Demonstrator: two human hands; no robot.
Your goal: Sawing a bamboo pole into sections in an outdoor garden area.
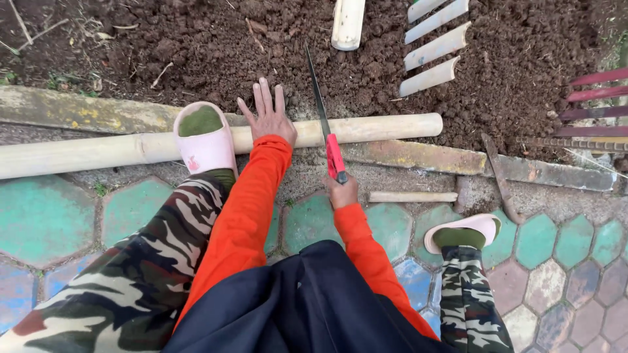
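The left hand (269, 116) lies flat on the long, stiff pole (196, 144), which looks heavy, while the right hand (341, 191) grips tight the saw (326, 124) by its red handle

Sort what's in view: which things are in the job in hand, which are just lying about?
In use:
- left hand, pressing the long bamboo pole
- right hand, gripping the red-handled saw, blade across the pole
- left foot's pink sandal, on the pole

Lying about:
- split bamboo pieces on the soil
- short stick on the paving
- rusty blade beside the kerb
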